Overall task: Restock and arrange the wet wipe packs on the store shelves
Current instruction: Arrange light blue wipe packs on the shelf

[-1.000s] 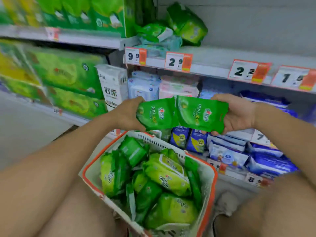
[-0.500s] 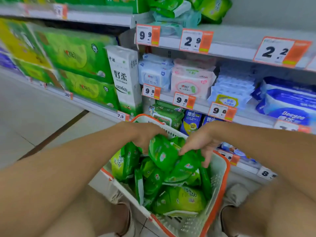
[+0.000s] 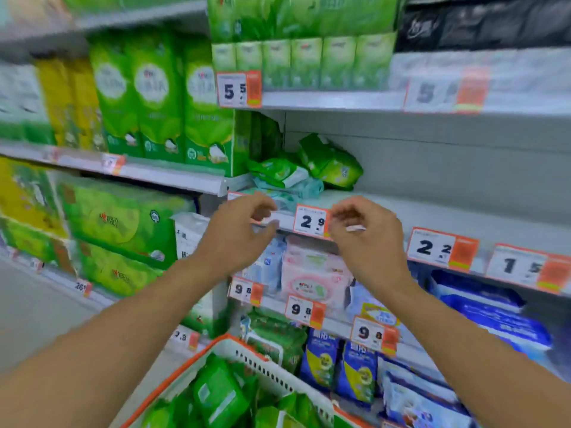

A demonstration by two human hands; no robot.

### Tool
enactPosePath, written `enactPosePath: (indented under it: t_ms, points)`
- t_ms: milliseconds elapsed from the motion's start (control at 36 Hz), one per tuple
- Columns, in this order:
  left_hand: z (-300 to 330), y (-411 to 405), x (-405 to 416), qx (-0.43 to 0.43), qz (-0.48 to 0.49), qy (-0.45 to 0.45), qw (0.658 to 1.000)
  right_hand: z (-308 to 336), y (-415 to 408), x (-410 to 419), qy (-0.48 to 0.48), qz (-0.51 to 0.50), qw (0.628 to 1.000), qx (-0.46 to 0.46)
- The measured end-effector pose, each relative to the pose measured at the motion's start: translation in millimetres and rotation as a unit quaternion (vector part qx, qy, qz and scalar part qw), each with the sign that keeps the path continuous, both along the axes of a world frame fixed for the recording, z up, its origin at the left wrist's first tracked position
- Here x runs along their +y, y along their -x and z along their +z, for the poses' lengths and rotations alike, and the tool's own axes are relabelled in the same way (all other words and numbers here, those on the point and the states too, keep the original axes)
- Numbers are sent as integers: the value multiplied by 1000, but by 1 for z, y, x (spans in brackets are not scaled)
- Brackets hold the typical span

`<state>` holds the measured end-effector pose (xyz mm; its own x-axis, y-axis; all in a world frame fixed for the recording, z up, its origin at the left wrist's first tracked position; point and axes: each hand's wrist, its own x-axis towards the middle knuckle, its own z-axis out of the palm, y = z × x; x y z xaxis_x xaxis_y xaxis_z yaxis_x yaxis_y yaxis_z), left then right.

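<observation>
Both my hands are up at the shelf edge and hold nothing. My left hand [image 3: 238,233] has its fingers loosely bent, close to the shelf lip [image 3: 386,211]. My right hand [image 3: 364,233] is the same, fingers loosely bent, just right of the 2.9 tag [image 3: 310,221]. The picture is blurry, so I cannot tell if a fingertip touches the tag.

Just behind my hands, a few green packs [image 3: 332,163] lie in a messy heap at the left end of that shelf. Some lean on each other and one tilts up against the back wall. I think I will tidy them next.

Here is what could go wrong. If I push the heap too hard, a leaning pack may slide over the lip and fall. My knuckles could also knock the tag loose.

Down low, the basket [image 3: 262,362] is full of green packs. A falling pack may miss it and hit the floor [image 3: 37,319].
</observation>
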<state>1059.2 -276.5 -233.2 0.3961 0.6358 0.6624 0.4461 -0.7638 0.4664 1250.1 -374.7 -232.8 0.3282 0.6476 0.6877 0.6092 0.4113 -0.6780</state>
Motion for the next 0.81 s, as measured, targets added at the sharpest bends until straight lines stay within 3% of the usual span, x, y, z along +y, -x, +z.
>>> enactPosePath:
  t_ms: [56, 139, 250, 306, 417, 556, 667, 806]
  points:
    - [30, -14, 18, 62, 34, -14, 997, 21, -15, 20, 25, -38, 998, -37]
    - [56, -39, 51, 182, 94, 49, 978, 33, -42, 63, 150, -75, 982, -86]
    - [63, -62, 101, 189, 146, 146, 960, 42, -73, 118, 233, -109, 961, -100]
    - [65, -67, 122, 183, 164, 150, 958, 48, -84, 142, 228, -127, 957, -128]
    - [66, -70, 156, 268, 154, 82, 948, 67, -98, 186, 186, -142, 944, -233]
    - [54, -88, 185, 345, 99, 41, 933, 69, -105, 244, 275, -124, 889, -345]
    - [41, -98, 204, 348, 147, -57, 924, 59, -103, 271, 245, -197, 858, -406]
    - [39, -105, 212, 342, 115, -25, 932, 60, -105, 274, 191, -228, 816, -496]
